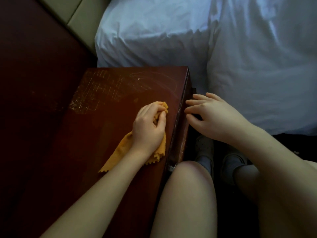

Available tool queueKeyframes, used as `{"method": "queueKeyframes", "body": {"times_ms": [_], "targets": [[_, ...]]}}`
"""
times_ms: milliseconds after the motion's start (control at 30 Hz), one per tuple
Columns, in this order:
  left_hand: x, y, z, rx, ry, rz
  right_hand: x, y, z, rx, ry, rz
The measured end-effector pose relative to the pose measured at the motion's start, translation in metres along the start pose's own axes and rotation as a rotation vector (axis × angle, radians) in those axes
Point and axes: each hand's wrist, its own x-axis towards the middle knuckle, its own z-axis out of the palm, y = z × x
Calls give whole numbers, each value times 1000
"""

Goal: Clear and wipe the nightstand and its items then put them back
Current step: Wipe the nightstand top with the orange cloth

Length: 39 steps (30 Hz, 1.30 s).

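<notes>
the left hand [148, 129] grips a bunched yellow cloth [120, 154] on the dark, scratched top of the nightstand [109, 93], near its edge. the right hand [214, 115] is slack with fingers spread, tips at that same edge. a white pillow [145, 35] lies just behind.

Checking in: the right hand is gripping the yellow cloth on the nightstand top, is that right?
No, the hand is wrong. The left hand is gripping the yellow cloth on the nightstand top. The right hand is by the nightstand's side edge, fingers straight, holding nothing. The head view shows it.
</notes>
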Motion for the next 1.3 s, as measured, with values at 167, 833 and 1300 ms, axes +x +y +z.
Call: {"method": "queueKeyframes", "body": {"times_ms": [167, 833, 1300], "targets": [[30, 11, 13, 40, 57, -48, 2, 1, 3, -66, -22, 88], [13, -6, 0, 21, 47, -101, -14, -31, 46, -149, 47, 160], [-57, -78, -59, -3, -47, -44, -18, -101, 67, -143, 181, 97]]}}
